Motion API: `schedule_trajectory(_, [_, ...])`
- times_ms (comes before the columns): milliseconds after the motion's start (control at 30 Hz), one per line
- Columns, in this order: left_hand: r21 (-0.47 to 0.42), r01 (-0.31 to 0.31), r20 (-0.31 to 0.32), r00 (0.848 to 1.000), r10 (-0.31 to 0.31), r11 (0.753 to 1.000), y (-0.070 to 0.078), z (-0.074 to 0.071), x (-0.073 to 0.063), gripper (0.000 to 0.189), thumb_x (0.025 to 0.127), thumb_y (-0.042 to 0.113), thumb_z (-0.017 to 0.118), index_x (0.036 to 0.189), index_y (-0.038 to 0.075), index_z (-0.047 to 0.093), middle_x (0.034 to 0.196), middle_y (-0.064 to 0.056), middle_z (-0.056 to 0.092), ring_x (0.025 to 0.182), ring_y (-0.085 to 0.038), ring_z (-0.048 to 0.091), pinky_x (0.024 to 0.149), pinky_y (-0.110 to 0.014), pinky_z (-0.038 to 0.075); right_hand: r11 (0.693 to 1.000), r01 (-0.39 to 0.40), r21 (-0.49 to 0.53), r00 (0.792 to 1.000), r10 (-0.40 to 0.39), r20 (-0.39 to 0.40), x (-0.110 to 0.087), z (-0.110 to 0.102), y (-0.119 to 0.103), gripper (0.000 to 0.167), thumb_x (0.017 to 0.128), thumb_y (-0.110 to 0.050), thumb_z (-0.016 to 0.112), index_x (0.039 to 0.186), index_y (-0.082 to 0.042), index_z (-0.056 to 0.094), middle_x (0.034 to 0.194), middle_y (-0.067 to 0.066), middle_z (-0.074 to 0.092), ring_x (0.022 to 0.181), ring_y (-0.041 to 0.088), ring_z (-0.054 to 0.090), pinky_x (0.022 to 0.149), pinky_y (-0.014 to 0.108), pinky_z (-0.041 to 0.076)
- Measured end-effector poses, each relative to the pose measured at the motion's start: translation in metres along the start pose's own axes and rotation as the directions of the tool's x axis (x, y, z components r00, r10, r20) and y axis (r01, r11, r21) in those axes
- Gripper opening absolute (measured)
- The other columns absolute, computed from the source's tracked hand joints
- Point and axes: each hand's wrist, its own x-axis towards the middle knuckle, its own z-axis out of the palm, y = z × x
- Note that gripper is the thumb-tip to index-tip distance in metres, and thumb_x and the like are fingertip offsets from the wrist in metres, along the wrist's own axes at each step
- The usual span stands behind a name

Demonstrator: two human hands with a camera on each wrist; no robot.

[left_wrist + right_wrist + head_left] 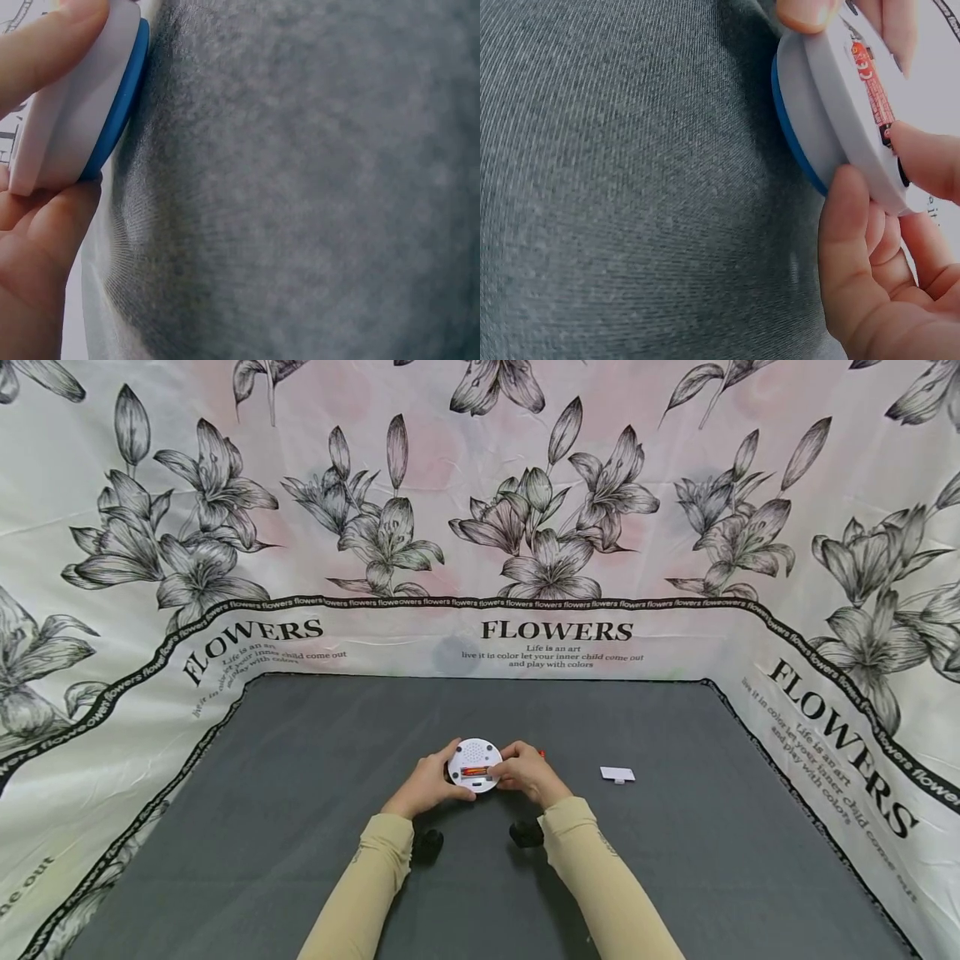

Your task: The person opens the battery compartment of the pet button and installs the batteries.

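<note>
A round white device (475, 753) with a blue rim (120, 105) is held with its underside facing up. Small holes, dark round feet and an uncovered battery compartment show on that side. My left hand (427, 783) grips the left edge between thumb and fingers. On the opposite edge my right hand (531, 772) holds the device with curled fingers. Its thumb (930, 161) presses at the end of a red battery (874, 86) lying in the compartment. Whether a second battery sits beside it cannot be told.
A white battery cover (617, 774) with a small tab lies on the grey cloth (675, 860), right of the hands. Just behind the right hand a small red thing (542, 753) peeks out, mostly hidden. Flower-printed fabric (555, 527) rises around the table's back and sides.
</note>
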Motion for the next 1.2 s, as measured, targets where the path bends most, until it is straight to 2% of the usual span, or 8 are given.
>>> schedule_trajectory(300, [-0.008,0.024,0.002,1.000,-0.024,1.000,0.001,-0.001,-0.001,0.100,0.066,0.025,0.085,0.145,0.002,0.028,0.130,-0.016,0.049,0.107,-0.020,0.050,0.088,-0.038,0.041,0.987,0.041,-0.154,0.997,-0.051,-0.061,-0.003,0.006,-0.006,0.028,0.072,0.007,0.068,0.089,0.003,0.046,0.084,0.015,0.050,0.055,0.015,0.051,0.052,0.026,0.050])
schedule_trajectory(667, [-0.034,0.028,0.017,0.999,-0.027,0.999,0.000,0.000,-0.002,0.100,0.067,0.026,0.085,0.146,0.003,0.027,0.130,-0.014,0.050,0.107,-0.018,0.051,0.087,-0.037,0.042,0.982,0.074,-0.175,0.994,-0.087,-0.072,-0.004,0.007,-0.001,0.028,0.073,0.006,0.068,0.091,0.005,0.047,0.085,0.015,0.049,0.058,0.017,0.052,0.056,0.029,0.051])
schedule_trajectory(933, [-0.025,0.000,-0.011,1.000,0.000,1.000,-0.002,-0.001,-0.004,0.098,0.066,0.027,0.085,0.144,0.003,0.031,0.130,-0.014,0.050,0.108,-0.019,0.051,0.088,-0.038,0.041,0.973,0.141,-0.181,0.990,-0.138,0.029,-0.006,-0.003,0.006,0.028,0.079,-0.001,0.070,0.096,0.004,0.048,0.084,0.013,0.051,0.064,0.017,0.055,0.062,0.030,0.052])
schedule_trajectory(1067, [-0.041,-0.009,-0.010,1.000,0.009,0.999,-0.001,-0.001,-0.005,0.097,0.067,0.024,0.084,0.144,0.002,0.030,0.130,-0.015,0.050,0.108,-0.018,0.051,0.088,-0.038,0.042,0.946,0.205,-0.250,0.978,-0.191,0.079,-0.009,-0.012,0.005,0.030,0.079,-0.004,0.071,0.102,0.005,0.054,0.084,0.010,0.055,0.071,0.017,0.056,0.067,0.032,0.051])
schedule_trajectory(1200, [-0.059,-0.006,-0.007,1.000,0.006,0.998,0.001,-0.002,-0.006,0.096,0.068,0.022,0.084,0.144,0.001,0.029,0.130,-0.015,0.050,0.109,-0.019,0.052,0.088,-0.038,0.043,0.898,0.291,-0.329,0.957,-0.271,0.108,-0.011,-0.026,0.006,0.033,0.079,-0.009,0.073,0.107,0.003,0.061,0.092,0.009,0.061,0.082,0.019,0.057,0.072,0.033,0.049])
